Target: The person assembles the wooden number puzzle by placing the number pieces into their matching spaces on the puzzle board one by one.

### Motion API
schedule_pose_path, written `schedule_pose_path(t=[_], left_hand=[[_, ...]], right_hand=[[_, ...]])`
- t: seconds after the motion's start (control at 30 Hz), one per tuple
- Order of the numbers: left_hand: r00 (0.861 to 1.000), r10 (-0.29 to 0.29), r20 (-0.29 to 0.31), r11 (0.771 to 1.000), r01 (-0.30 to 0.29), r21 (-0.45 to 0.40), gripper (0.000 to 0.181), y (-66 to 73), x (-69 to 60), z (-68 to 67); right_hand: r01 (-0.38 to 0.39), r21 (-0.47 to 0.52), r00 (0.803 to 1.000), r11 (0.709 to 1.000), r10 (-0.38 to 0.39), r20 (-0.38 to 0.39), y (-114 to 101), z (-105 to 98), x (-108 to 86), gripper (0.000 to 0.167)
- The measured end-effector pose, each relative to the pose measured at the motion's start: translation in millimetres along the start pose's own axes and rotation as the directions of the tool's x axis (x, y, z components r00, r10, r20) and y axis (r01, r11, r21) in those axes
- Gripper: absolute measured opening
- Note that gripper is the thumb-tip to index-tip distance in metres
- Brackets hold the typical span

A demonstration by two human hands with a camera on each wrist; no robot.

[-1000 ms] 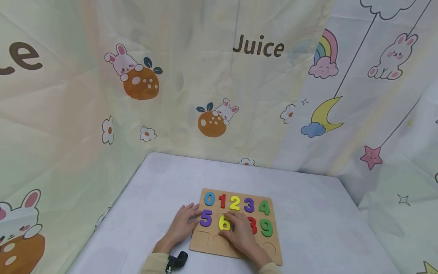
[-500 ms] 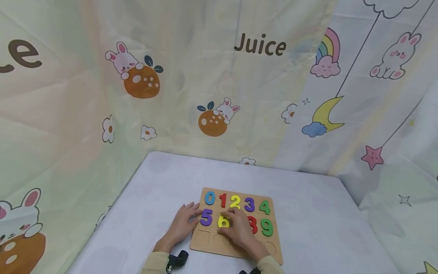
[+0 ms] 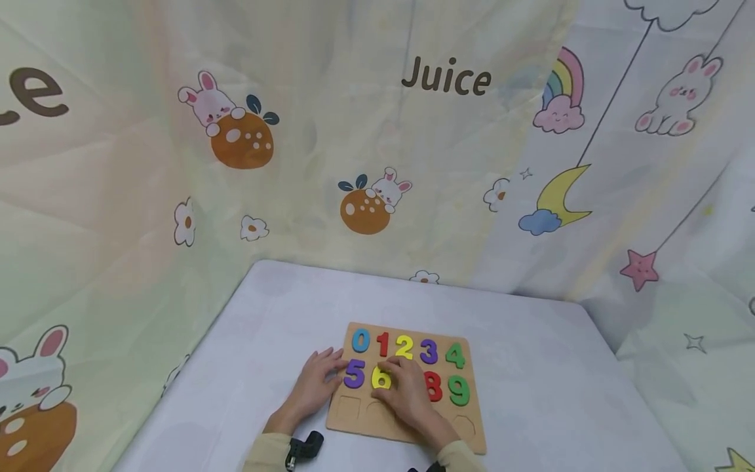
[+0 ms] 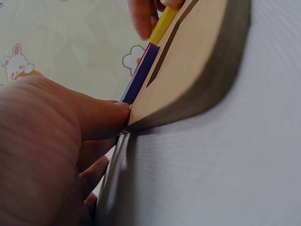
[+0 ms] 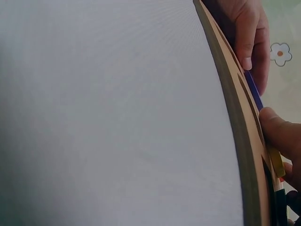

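Note:
A wooden number puzzle board lies on the table. My right hand pinches the yellow number 6 between thumb and fingers, in the middle row; whether the piece sits down in its recess cannot be told. My left hand rests at the board's left edge, fingers spread and the thumb at the edge in the left wrist view, beside the purple number 5. Under the right hand, part of the middle row is hidden; a dark teal piece shows there in the right wrist view.
Along the top row stand the blue 0, red 1, yellow 2, purple 3 and green 4. The red 8 and green 9 are right of the hand. Printed curtains surround the white table.
My right hand has shifted slightly left with the yellow 6, and its fingers now cover the foot of the 2. The left hand stays in place.

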State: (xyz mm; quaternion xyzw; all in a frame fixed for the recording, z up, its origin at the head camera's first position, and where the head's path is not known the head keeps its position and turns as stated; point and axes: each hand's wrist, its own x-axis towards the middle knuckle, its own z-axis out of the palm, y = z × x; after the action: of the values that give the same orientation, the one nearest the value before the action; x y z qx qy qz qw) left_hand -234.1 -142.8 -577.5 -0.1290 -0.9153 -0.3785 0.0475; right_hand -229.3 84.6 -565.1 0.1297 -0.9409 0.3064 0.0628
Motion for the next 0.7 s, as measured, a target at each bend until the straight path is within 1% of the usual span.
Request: schedule_pose_path(t=[0.13,0.23,0.37,0.53,0.7], left_hand=[[1.000,-0.002,-0.007,1.000,0.002,-0.003,0.029,-1.7,-0.2,1.4],[1.000,0.013,-0.013,1.000,-0.013,-0.005,0.029,-1.7,-0.3,1.8],[1.000,0.020,-0.012,1.000,-0.020,-0.002,0.029,-0.6,-0.1,1.8],[1.000,0.006,-0.007,1.000,-0.006,-0.006,0.029,0.3,0.1,1.4],[1.000,-0.003,-0.004,1.000,0.003,-0.014,0.030,-1.0,-0.1,1.4]], right_hand=[[-0.002,-0.005,1.000,1.000,0.002,0.000,0.0,1.1,0.3,0.051],[0.000,-0.007,1.000,1.000,0.000,-0.005,0.5,0.5,-0.1,0.051],[0.022,0.003,1.000,1.000,-0.022,-0.016,2.3,-0.4,-1.6,0.049],[0.062,0.001,0.998,0.998,-0.062,-0.017,3.6,-2.8,-3.7,0.044],[0.065,0.039,0.998,0.997,-0.064,-0.012,3.9,-5.8,-7.1,0.040]])
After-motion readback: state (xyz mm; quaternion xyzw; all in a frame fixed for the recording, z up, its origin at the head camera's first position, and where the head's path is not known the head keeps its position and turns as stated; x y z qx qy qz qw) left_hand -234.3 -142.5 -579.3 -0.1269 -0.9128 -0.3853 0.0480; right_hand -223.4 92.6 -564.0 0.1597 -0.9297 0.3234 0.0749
